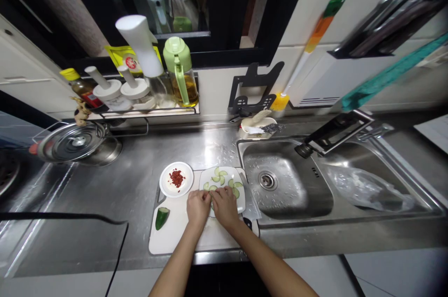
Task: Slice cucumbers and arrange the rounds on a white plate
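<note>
A white square plate carries several pale green cucumber slices, some set in curved, petal-like groups. My left hand is closed at the plate's left edge, fingertips pinched together; whatever is between them is hidden. Beside it, my right hand reaches over the plate's front half with bent fingers pressed together, its tips close to the slices and to my left fingers. A cut cucumber piece lies on the white cutting board. Right of the plate rests a knife, partly covered by the plate.
A small white dish of chopped red bits stands behind my left hand. The steel sink is to the right, with a plastic bag in its far basin. Seasoning jars and a green-lidded oil bottle line the back rack. A black cable crosses the left.
</note>
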Demonstrator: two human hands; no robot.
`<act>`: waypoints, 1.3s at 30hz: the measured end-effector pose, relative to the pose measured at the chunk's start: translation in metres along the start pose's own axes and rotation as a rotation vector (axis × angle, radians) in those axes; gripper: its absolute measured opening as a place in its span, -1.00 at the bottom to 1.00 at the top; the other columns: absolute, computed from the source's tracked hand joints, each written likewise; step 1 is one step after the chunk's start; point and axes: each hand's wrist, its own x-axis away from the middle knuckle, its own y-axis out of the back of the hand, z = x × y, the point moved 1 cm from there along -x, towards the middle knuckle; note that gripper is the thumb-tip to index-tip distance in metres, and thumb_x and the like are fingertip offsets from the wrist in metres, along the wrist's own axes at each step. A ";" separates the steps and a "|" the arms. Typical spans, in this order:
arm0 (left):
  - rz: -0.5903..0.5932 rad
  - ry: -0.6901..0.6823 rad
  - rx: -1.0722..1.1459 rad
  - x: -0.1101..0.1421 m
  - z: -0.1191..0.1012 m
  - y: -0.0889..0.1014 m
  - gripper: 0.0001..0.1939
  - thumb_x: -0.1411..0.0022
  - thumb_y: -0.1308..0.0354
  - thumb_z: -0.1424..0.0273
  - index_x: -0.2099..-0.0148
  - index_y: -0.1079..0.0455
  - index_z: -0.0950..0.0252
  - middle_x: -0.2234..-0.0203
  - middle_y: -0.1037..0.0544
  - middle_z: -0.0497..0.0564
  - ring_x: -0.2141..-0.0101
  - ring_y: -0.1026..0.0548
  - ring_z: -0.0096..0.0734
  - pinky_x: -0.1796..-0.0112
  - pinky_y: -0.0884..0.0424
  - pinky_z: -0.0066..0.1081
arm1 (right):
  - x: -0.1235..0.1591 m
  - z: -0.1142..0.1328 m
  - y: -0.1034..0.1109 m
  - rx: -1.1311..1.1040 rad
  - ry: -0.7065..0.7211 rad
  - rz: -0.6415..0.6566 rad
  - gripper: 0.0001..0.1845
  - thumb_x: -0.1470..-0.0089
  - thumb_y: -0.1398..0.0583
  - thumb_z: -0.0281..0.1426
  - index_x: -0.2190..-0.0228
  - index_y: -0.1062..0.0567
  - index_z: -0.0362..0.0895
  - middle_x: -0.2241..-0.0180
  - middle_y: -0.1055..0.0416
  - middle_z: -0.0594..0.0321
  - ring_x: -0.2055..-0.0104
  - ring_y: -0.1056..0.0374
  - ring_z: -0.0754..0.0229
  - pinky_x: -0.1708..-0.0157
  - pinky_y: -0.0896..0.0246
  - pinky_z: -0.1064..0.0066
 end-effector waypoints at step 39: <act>-0.112 0.148 -0.144 -0.017 0.071 0.072 -0.72 -0.17 0.01 0.33 0.26 -0.54 0.24 0.28 -0.60 0.07 0.26 -0.45 -0.26 0.11 -0.27 -0.32 | 0.020 -0.006 0.009 0.024 -0.021 -0.008 -0.70 -0.18 -0.03 -0.43 0.11 -0.48 0.00 0.07 -0.37 0.16 -0.08 -0.05 0.01 0.12 -0.03 0.24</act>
